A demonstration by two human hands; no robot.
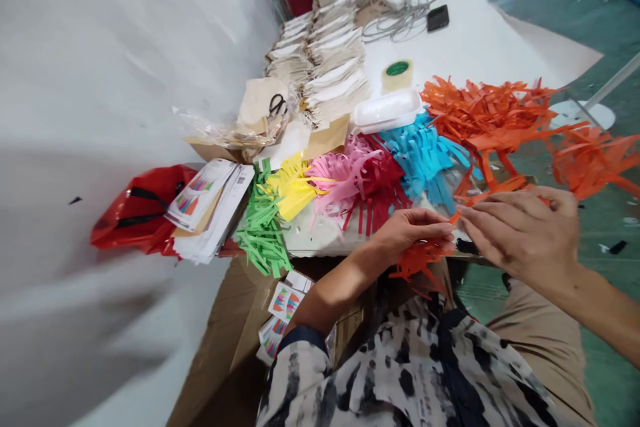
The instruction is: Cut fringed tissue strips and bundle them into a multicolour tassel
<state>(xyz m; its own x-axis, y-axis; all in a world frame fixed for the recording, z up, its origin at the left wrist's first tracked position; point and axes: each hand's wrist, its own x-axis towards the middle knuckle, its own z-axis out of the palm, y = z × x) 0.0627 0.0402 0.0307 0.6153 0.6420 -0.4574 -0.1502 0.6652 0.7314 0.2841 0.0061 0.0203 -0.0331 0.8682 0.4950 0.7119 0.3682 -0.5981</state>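
Both my hands work close together at the table's front edge, over my lap. My left hand (417,230) is closed, pinching an orange fringed paper tassel (423,259) whose strips hang below the fingers. Facing it, my right hand (533,233) is closed too, its fingertips at the narrow orange end between the hands; its palm side is hidden. Just beyond lies a heap of orange fringed paper (493,110). To its left are blue fringed paper (425,153), dark red fringed paper (383,180), pink fringed paper (333,173), yellow fringed paper (290,187) and green fringed paper (263,227).
A white plastic tray (387,110) and a tape roll (397,73) stand behind the coloured papers. Stacks of paper bags (335,60) run along the wall side. Scissors (277,105), printed sheets (203,193) and a red bag (143,207) lie left. A cardboard box (220,340) is below.
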